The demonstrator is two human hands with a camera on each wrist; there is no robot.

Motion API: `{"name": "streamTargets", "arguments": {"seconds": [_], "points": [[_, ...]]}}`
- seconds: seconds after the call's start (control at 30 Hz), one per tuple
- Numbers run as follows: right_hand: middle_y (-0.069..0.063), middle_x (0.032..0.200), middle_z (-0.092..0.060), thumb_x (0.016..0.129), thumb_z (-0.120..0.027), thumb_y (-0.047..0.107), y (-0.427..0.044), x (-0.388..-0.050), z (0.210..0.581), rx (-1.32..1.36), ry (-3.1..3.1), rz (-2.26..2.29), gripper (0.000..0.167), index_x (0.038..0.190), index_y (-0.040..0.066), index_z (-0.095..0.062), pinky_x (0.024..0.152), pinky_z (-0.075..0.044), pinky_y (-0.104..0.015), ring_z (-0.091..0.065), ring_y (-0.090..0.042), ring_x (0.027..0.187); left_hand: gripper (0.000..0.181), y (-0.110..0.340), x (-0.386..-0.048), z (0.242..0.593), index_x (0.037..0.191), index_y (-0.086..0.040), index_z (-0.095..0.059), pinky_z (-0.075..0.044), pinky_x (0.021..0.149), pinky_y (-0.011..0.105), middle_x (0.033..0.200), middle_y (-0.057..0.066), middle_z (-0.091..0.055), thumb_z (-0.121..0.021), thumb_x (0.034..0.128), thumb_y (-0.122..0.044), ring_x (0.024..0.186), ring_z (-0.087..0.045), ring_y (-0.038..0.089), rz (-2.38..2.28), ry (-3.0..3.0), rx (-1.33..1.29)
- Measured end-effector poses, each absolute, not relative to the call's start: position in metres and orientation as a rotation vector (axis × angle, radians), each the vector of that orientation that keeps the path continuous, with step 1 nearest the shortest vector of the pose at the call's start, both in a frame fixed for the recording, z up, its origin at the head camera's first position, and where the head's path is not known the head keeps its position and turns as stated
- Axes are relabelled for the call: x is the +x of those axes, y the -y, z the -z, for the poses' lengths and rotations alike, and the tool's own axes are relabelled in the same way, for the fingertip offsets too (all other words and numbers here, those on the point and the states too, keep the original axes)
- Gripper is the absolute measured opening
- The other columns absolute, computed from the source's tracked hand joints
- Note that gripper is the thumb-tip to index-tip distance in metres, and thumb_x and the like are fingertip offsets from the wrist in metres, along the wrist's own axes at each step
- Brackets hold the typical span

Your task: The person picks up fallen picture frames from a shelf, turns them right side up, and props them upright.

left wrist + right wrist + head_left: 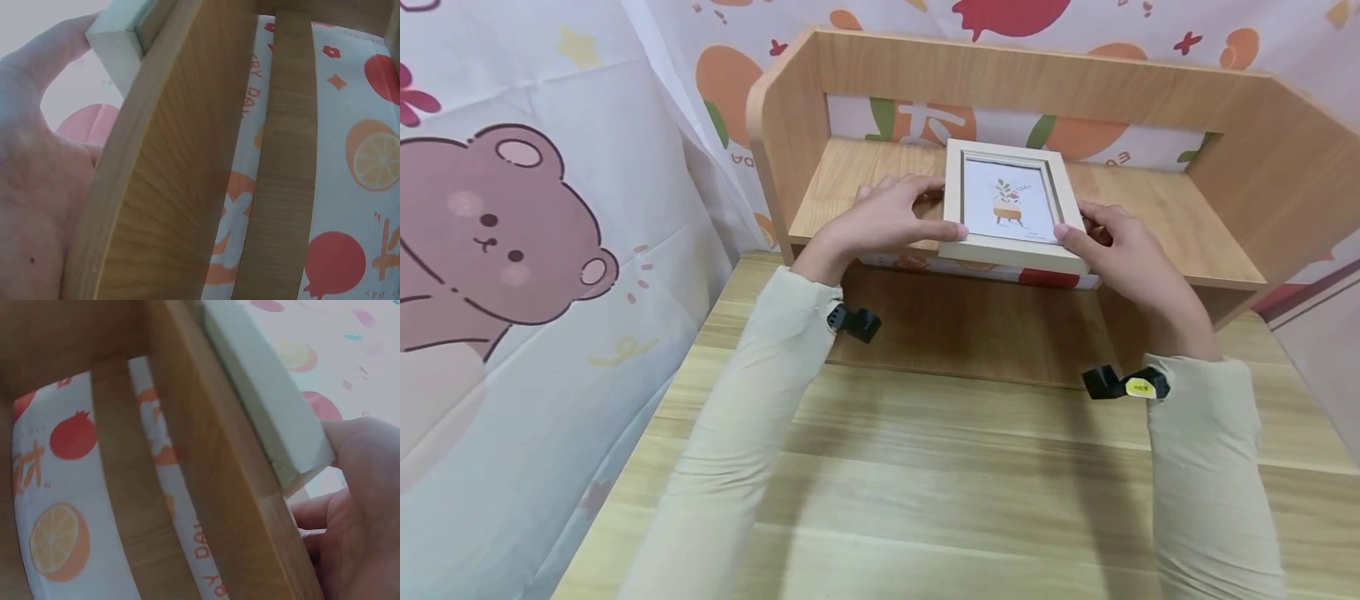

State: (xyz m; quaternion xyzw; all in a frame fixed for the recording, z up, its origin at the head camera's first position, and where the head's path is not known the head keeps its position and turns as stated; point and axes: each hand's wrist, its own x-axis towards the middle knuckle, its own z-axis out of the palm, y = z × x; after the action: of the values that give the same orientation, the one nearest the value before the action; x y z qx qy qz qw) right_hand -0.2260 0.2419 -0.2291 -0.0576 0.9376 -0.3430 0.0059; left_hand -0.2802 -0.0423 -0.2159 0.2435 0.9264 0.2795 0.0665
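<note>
I've got the picture frame face up over the shelf, jutting past its front edge. Left hand grips one side, right hand the other, fingers on both partly curled, pinching it. Table's below the shelf.

Left wrist view cuts off picture frame at top; corner marks on print are illegibly small.

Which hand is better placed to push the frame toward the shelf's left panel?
Probably the right hand: it grips the picture frame from the right; the left hand lies between frame and left panel.
</note>
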Motion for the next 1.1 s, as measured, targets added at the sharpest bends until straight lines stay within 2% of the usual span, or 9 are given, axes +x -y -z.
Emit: {"name": "streamTargets", "arguments": {"seconds": [0.1,0.27,0.6,0.8,0.97,1.03,1.1], "points": [[-0.011,0.115,-0.046,0.096,-0.05,0.046,-0.244,-0.2262,0.2291,-0.201,-2.903,1.134,0.065,0.149,0.011,-0.037,0.067,-0.036,-0.023,-0.038,-0.02,0.099,0.081,0.0421,-0.2797,0.2156,0.15,-0.027,-0.035,-0.009,0.114,0.051,0.153,-0.005,-0.037,-0.065,0.0807,-0.057,0.138,-0.029,0.018,-0.871,-2.76,0.735],[-0.002,0.103,-0.047,0.097,-0.053,0.039,-0.2462,-0.2276,0.2297,-0.265,-2.868,1.202,0.057,0.145,0.011,-0.042,0.068,-0.035,-0.023,-0.039,-0.016,0.095,0.082,0.0429,-0.2801,0.2154,0.15,-0.026,-0.034,-0.009,0.114,0.049,0.153,-0.005,-0.037,-0.067,0.081,-0.055,0.14,-0.028,0.017,-0.911,-2.74,0.723],[0.004,0.106,-0.046,0.095,-0.057,0.038,-0.2479,-0.2271,0.2303,-0.218,-2.806,1.311,0.061,0.147,0.013,-0.039,0.076,-0.032,-0.024,-0.038,-0.012,0.101,0.079,0.0446,-0.2805,0.2157,0.149,-0.023,-0.038,-0.015,0.112,0.046,0.152,-0.004,-0.04,-0.07,0.0811,-0.05,0.141,-0.031,0.013,-0.998,-2.704,0.791],[0.005,0.105,-0.045,0.093,-0.06,0.038,-0.2455,-0.2273,0.2303,-0.186,-2.801,1.364,0.064,0.149,0.017,-0.037,0.073,-0.032,-0.025,-0.037,-0.012,0.099,0.083,0.0465,-0.2791,0.2173,0.149,-0.022,-0.035,-0.015,0.11,0.046,0.14,-0.001,-0.053,-0.073,0.0801,-0.045,0.127,-0.046,0.012,-1.111,-2.647,0.771],[0.006,0.105,-0.043,0.092,-0.063,0.039,-0.2444,-0.227,0.2326,-0.158,-2.856,1.344,0.067,0.15,0.021,-0.036,0.065,-0.035,-0.023,-0.039,-0.014,0.097,0.09,0.0455,-0.2768,0.2192,0.152,-0.016,-0.027,-0.03,0.104,0.038,0.129,0.005,-0.058,-0.077,0.0791,-0.036,0.115,-0.053,0.015,-1.266,-2.531,0.749],[0.006,0.106,-0.042,0.091,-0.063,0.04,-0.2443,-0.2267,0.2333,-0.135,-2.869,1.332,0.068,0.15,0.022,-0.035,0.064,-0.037,-0.022,-0.039,-0.015,0.097,0.091,0.045,-0.2755,0.22,0.152,-0.015,-0.026,-0.04,0.095,0.033,0.126,0.008,-0.059,-0.078,0.0788,-0.031,0.111,-0.055,0.017,-1.334,-2.477,0.754],[0.006,0.107,-0.042,0.091,-0.063,0.041,-0.244,-0.2263,0.2335,-0.108,-2.867,1.336,0.07,0.151,0.023,-0.033,0.063,-0.038,-0.022,-0.039,-0.015,0.098,0.091,0.0448,-0.2743,0.2207,0.152,-0.014,-0.025,-0.045,0.086,0.03,0.123,0.009,-0.059,-0.078,0.0789,-0.028,0.107,-0.056,0.019,-1.382,-2.438,0.759]]}}
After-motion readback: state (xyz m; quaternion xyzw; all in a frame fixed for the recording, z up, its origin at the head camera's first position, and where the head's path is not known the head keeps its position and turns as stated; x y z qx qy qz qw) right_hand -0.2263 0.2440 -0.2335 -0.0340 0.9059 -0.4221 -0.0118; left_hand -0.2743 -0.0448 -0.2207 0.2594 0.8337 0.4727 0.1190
